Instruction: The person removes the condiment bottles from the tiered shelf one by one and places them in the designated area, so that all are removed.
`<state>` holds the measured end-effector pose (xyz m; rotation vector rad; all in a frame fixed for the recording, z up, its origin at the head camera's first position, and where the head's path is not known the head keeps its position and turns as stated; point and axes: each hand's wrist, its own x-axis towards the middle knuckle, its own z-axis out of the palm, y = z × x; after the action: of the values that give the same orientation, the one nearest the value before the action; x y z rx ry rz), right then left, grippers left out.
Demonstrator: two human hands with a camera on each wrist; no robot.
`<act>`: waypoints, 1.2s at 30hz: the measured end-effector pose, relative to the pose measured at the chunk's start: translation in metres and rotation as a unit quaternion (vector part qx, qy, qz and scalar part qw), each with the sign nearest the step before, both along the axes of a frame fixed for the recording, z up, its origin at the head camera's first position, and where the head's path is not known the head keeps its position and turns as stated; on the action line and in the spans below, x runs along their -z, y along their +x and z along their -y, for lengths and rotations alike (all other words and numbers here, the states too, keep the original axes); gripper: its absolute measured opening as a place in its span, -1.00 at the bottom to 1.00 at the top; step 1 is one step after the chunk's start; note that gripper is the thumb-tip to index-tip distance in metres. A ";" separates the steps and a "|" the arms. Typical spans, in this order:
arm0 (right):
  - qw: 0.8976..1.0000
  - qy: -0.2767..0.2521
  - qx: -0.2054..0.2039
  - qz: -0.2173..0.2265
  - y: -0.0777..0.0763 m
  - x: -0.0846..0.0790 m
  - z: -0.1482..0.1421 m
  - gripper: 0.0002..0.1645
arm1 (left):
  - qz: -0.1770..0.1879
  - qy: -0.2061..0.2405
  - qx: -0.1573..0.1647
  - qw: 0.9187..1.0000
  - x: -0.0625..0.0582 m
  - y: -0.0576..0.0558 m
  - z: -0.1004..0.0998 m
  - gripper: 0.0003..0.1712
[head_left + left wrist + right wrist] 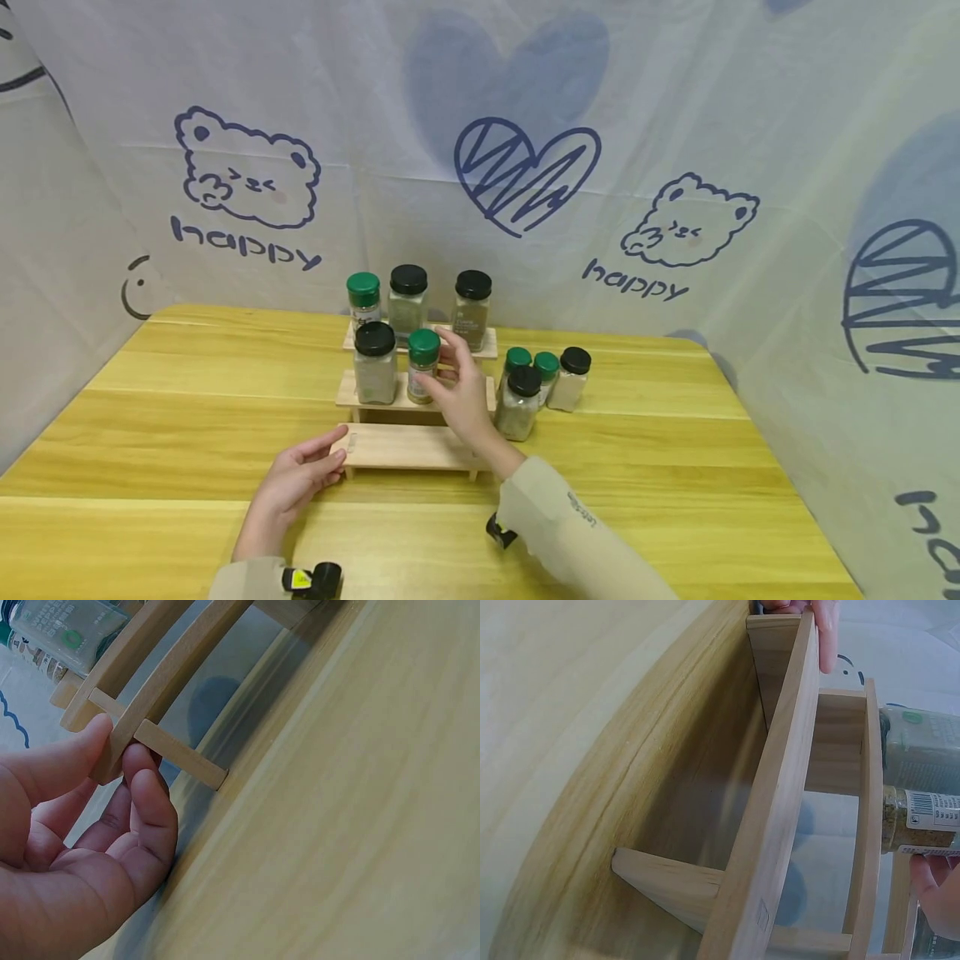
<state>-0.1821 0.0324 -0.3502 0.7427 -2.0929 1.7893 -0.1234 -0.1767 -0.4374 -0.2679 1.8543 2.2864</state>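
Note:
A three-tier wooden spice rack (412, 447) stands on the table. My left hand (291, 482) pinches the left end of its lowest tier; in the left wrist view the thumb lies above the board and a fingertip below. My right hand (467, 402) holds a small green-capped spice jar (423, 348) upright on the middle tier. The right wrist view shows that jar's labelled body (928, 817) at the shelf edge. To its left is a black-capped jar (376, 372). On the top tier stand a green-capped jar (363, 292) and two black-capped jars (407, 302).
Right of the rack, several more jars stand grouped on the table (660, 467): a black-capped one (519, 408) in front, two green-capped ones (546, 367) behind, and another black-capped one (572, 379). A printed cloth (360, 83) hangs behind the table.

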 end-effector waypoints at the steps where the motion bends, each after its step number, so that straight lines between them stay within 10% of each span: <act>1: 1.000 -0.002 0.001 -0.001 0.000 0.000 0.000 -0.37 | -0.001 0.001 0.002 1.000 0.000 0.000 0.000 -0.42; 36: 0.998 -0.050 0.037 0.016 0.013 0.000 -0.036 -0.36 | -0.003 0.004 -0.001 1.000 0.001 0.001 0.001 -0.43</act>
<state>-0.1691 0.0689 -0.3498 0.6071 -2.0070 1.8618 -0.1226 -0.1776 -0.4380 -0.2626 1.8473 2.2983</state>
